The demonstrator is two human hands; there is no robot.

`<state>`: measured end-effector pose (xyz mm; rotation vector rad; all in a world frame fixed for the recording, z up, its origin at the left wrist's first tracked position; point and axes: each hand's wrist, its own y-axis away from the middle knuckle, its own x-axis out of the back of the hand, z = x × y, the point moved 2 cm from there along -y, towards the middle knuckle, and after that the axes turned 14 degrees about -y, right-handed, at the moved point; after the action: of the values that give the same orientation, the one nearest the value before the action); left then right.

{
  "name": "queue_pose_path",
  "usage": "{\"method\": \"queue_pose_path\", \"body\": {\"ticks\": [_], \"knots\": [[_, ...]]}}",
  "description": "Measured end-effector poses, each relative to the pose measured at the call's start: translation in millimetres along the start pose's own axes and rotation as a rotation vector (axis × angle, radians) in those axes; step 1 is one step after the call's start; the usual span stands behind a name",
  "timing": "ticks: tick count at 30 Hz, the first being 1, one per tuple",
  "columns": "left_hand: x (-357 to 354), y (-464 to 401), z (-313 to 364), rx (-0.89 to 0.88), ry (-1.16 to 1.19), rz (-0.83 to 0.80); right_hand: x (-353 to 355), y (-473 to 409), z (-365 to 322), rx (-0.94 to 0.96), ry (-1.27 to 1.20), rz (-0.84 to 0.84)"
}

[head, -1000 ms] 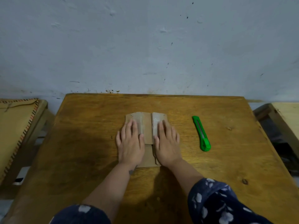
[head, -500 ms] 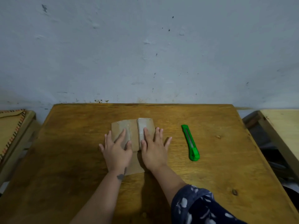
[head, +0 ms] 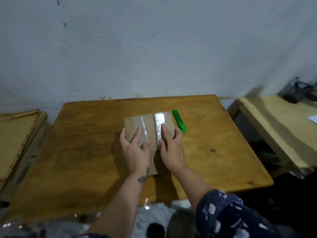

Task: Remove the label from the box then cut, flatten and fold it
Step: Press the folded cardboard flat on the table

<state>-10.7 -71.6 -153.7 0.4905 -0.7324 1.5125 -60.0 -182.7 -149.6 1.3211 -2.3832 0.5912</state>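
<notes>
A flattened brown cardboard box (head: 149,128) with two shiny strips of clear tape (head: 158,123) lies in the middle of the wooden table (head: 85,145). My left hand (head: 135,154) holds its left side, index finger and thumb on top, the other fingers round the edge. On the right side my right hand (head: 171,152) grips it the same way, index finger along the tape. The near part of the box is hidden under my hands. A green utility knife (head: 180,123) lies just right of the box, partly behind its edge.
A tan stitched panel (head: 15,134) rests on a low stand to the left. To the right stands a pale wooden table (head: 274,127) with dark items (head: 298,93) at its back. Crumpled clear plastic (head: 151,215) lies below the table's near edge. A wall rises behind.
My hands went from pressing flat on the box to gripping its two sides. The box now reaches the knife's edge. The camera has swung to the left and down.
</notes>
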Motion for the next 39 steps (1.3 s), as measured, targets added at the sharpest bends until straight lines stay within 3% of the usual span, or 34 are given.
{"method": "queue_pose_path", "body": {"ticks": [7, 13, 20, 25, 32, 35, 39], "knots": [[-13.6, 108.6, 57.1, -0.059, 0.095, -0.112, 103.0, 87.6, 19.4, -0.060, 0.037, 0.099], [-56.1, 199.0, 104.5, -0.133, 0.118, -0.205, 187.4, 145.0, 74.7, -0.158, 0.065, 0.160], [-146.0, 333.6, 107.0, -0.039, 0.043, -0.295, 262.7, 231.1, 194.1, -0.263, 0.068, -0.011], [-215.4, 425.4, 58.3, 0.221, -0.092, -0.548, 272.9, 307.2, 293.2, -0.509, 0.080, -0.188], [-314.7, 505.9, -58.9, 0.472, -0.225, -0.942, 223.0, 392.4, 442.6, -0.989, 0.000, -0.391], [-360.1, 514.7, -99.6, 0.494, -0.266, -0.990, 200.6, 403.1, 505.1, -1.023, -0.033, -0.420], [-397.1, 508.3, -127.5, 0.358, -0.252, -0.984, 193.9, 373.5, 552.5, -1.042, -0.034, -0.322]]}}
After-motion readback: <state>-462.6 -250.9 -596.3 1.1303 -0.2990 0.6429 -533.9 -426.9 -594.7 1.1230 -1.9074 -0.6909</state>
